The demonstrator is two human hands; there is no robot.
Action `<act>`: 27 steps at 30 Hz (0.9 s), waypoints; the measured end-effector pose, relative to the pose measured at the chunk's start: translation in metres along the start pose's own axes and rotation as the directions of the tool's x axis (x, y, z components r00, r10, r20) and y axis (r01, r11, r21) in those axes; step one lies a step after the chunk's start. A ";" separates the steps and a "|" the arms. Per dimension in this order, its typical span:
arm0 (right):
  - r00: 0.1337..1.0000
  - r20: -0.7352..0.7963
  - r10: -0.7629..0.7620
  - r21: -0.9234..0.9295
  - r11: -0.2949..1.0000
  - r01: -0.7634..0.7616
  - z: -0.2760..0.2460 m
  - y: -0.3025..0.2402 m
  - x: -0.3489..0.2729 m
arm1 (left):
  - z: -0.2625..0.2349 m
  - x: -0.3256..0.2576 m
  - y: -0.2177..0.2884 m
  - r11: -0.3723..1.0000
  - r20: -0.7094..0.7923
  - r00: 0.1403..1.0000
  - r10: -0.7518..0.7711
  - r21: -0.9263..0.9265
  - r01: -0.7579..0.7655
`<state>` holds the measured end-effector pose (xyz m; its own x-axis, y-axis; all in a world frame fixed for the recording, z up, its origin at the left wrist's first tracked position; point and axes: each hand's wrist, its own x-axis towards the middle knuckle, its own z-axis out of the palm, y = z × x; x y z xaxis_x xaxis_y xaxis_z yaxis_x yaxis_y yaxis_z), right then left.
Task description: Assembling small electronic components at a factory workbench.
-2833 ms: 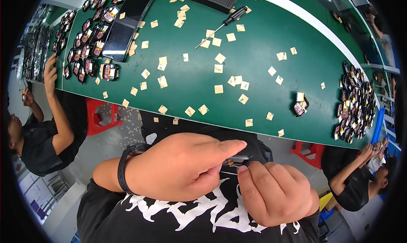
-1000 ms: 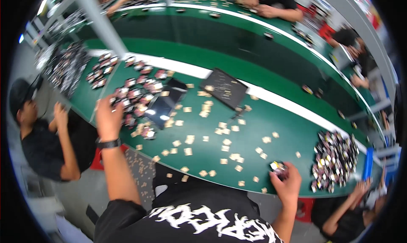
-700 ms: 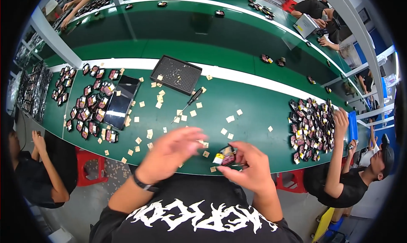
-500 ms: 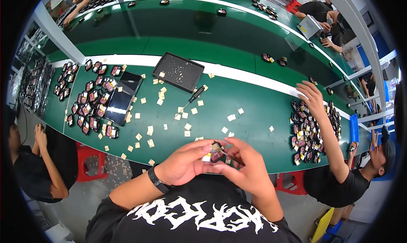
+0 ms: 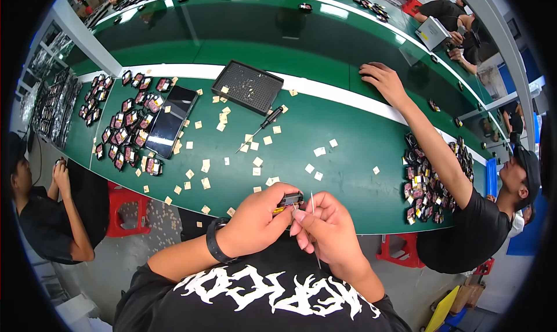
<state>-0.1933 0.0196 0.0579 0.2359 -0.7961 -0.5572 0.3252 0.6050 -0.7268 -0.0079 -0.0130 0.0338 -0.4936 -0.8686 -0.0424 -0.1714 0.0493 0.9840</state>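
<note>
Small black device point(image 5: 292, 199): between the two hands, above the near edge of the worktop point(image 5: 354, 201); yellow strip showing below its case.
Left hand point(image 5: 255, 220): closed round the device from 8 o'clock, covering much of it; probably steadying it, free end turned toward the other hand.
Right hand point(image 5: 326, 225): thumb and fingertips pinched narrow at the device's 5 o'clock side; whether they touch the case, cannot tell.
Thin metal tool point(image 5: 313, 202): held among the right fingers, ends toward 12 and 6 o'clock; apparently kept there to stay ready.
Screwdriver point(image 5: 271, 118): 11 o'clock from the device, lying loose, tip between 7 and 8.
Black tray point(image 5: 267, 97): 11 o'clock, beyond the screwdriver; small bits inside.
Phone point(image 5: 172, 123): 10 o'clock, flat, dark screen, beside the left device group point(image 5: 130, 120).
Pale squares point(image 5: 256, 171): scattered from 9 to 1 o'clock, cluttering the worktop.
Right device pile point(image 5: 423, 187): between 2 and 3 o'clock, heaped.
Co-worker's arm point(image 5: 438, 149): crosses above that pile toward 1 o'clock, hiding part of it.
Red stool point(image 5: 120, 207): 9 o'clock, below worktop level.
</note>
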 end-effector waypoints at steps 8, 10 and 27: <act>0.972 -0.126 -0.199 -0.037 0.980 0.196 0.005 0.019 -0.003 | 0.000 0.000 0.005 0.997 0.007 0.998 -0.064 -0.036 0.065; 0.957 -0.122 -0.264 -0.116 0.961 0.250 0.005 0.024 -0.006 | -0.003 0.000 0.010 0.979 0.049 0.989 -0.141 -0.143 0.147; 0.837 0.297 -0.460 -0.801 0.357 0.480 0.003 0.000 0.006 | -0.019 -0.002 -0.003 0.979 0.229 0.971 -0.069 0.203 0.021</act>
<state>-0.1893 0.0147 0.0553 0.3194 -0.9475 -0.0124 -0.5042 -0.1588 -0.8488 0.0099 -0.0209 0.0347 -0.6629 -0.7339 -0.1483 -0.3513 0.1299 0.9272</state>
